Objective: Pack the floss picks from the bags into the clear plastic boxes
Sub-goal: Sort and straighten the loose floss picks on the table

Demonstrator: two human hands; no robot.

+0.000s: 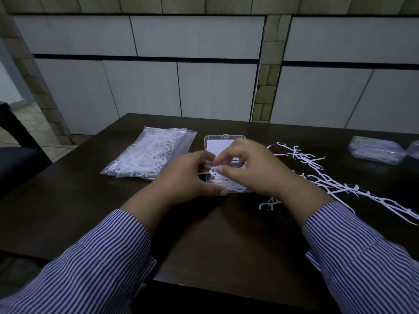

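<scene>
A clear plastic box (221,143) lies open at the middle of the dark table (210,234), its lid flat toward the wall. White floss picks (223,181) fill its near half. My left hand (192,175) grips the box's left side, thumb along the front edge. My right hand (251,166) hovers over the box with curled fingers, pinching floss picks at its middle. A clear zip bag of floss picks (149,154) lies to the left. Loose floss picks (335,184) are strewn on the table to the right.
Closed clear boxes (376,150) with contents sit at the far right edge of the table. A dark chair (18,159) stands at the left. A panelled wall rises behind the table's far edge.
</scene>
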